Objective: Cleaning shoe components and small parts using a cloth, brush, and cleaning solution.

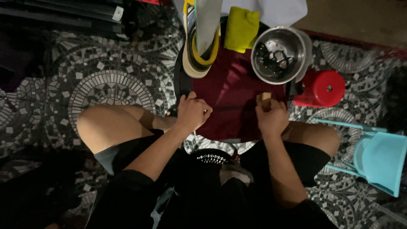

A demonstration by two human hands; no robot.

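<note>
On the dark red cloth (231, 91), the right hand (271, 116) closes around a small tan wooden block (263, 98) while the left hand (193, 111) is fisted at the cloth's left edge, its contents hidden. Keeping both wrists low should steady the block. A steel bowl (280, 54) and stacked soles (201, 40) sit just beyond.

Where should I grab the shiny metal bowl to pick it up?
Probably by the rim of the metal bowl, on its open left side, coming down from above. The rim is thin and bare there; the red stool crowds the lower right, and dark bits lie inside.
</note>
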